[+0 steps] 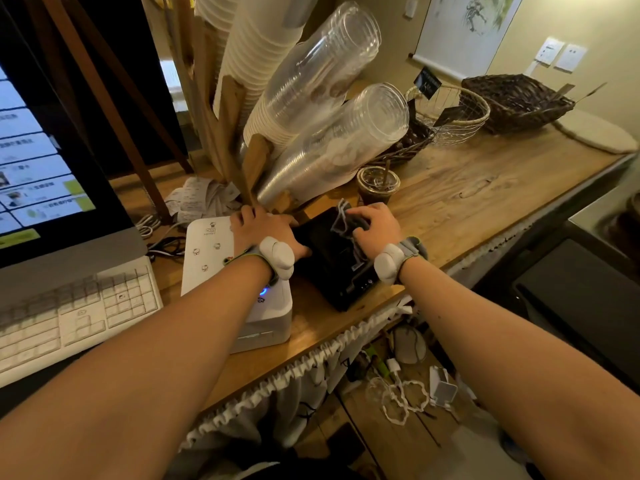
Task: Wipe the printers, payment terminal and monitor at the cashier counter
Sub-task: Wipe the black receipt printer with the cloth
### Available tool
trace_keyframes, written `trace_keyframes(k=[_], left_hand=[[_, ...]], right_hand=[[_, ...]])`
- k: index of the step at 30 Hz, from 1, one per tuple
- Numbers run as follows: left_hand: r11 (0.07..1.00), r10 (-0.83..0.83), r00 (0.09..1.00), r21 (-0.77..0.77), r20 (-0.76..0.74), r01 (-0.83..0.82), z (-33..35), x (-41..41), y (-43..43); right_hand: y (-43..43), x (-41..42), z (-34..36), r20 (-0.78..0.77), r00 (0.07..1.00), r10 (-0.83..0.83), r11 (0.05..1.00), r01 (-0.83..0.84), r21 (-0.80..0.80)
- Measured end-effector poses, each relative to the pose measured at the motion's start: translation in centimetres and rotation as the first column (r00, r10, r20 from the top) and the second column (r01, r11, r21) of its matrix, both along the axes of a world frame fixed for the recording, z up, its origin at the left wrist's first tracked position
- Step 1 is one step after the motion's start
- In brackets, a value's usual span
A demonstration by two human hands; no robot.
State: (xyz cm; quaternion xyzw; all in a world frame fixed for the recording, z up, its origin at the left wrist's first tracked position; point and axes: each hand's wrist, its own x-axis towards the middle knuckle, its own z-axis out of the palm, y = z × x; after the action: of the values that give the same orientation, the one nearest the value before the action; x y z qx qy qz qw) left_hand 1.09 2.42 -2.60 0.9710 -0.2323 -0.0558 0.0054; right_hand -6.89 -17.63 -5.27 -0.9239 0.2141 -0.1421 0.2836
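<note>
A black printer (341, 268) sits on the wooden counter near its front edge. My right hand (375, 225) presses a grey cloth (343, 221) onto its top. My left hand (265, 230) grips the black printer's left side, reaching over a white printer (211, 258) with a blue light that stands just to its left. The monitor (45, 161) with a lit screen fills the far left, with a white keyboard (69, 317) below it. I cannot make out a payment terminal.
Tilted stacks of clear and paper cups (311, 109) in a wooden rack lean right behind the printers. An iced drink (377, 185) stands just beyond the black printer. Receipts (197, 199), cables, wire and wicker baskets (516, 102) lie farther back. The counter edge (408, 296) has a ruffled curtain below.
</note>
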Motion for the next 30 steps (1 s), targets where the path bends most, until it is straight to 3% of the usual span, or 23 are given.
trace_keyframes(k=[2,5,7,12,16,19,21,23,25,30], left_hand=[[1.000,-0.005,1.000,0.004,-0.001,0.005,0.0,0.0,0.0],[1.000,-0.005,0.999,-0.004,0.037,0.005,-0.4,0.0,0.0],[1.000,-0.007,1.000,-0.007,0.026,0.007,-0.5,0.1,0.1],[1.000,-0.001,1.000,0.017,-0.002,0.001,0.0,-0.1,-0.1],[1.000,-0.009,1.000,-0.005,0.002,0.009,-0.3,0.0,0.1],[1.000,-0.002,1.000,-0.002,0.005,0.002,-0.3,-0.1,0.1],[1.000,-0.001,1.000,0.010,-0.001,0.001,-0.1,-0.2,0.1],[1.000,-0.002,1.000,0.010,0.002,0.002,0.1,-0.2,0.2],[1.000,-0.009,1.000,0.004,0.010,0.009,0.0,-0.4,0.2],[0.999,0.029,0.999,-0.044,0.016,-0.028,0.0,-0.8,-0.2]], right_hand=[[1.7,0.1,-0.6,0.031,0.998,0.061,0.998,-0.060,-0.023],[3.8,-0.9,-0.9,0.006,0.943,0.333,0.942,-0.332,-0.055],[3.1,-1.5,-0.6,-0.028,0.924,0.381,0.921,-0.382,-0.076],[0.4,-2.1,-0.5,0.059,0.997,-0.052,0.998,0.049,0.048],[4.2,-2.8,-1.7,0.099,0.983,0.154,0.988,-0.153,-0.024],[3.3,-3.7,-1.3,0.038,0.969,0.243,0.970,-0.242,-0.030],[1.6,-3.8,-1.1,0.004,0.994,0.113,0.993,-0.113,-0.029],[0.7,-3.7,-1.3,0.051,0.991,-0.120,0.992,0.118,0.040],[1.5,-3.7,-1.4,0.073,0.973,-0.219,0.972,0.212,0.103],[4.8,-4.6,-1.5,0.096,0.989,0.117,0.992,-0.120,0.033]])
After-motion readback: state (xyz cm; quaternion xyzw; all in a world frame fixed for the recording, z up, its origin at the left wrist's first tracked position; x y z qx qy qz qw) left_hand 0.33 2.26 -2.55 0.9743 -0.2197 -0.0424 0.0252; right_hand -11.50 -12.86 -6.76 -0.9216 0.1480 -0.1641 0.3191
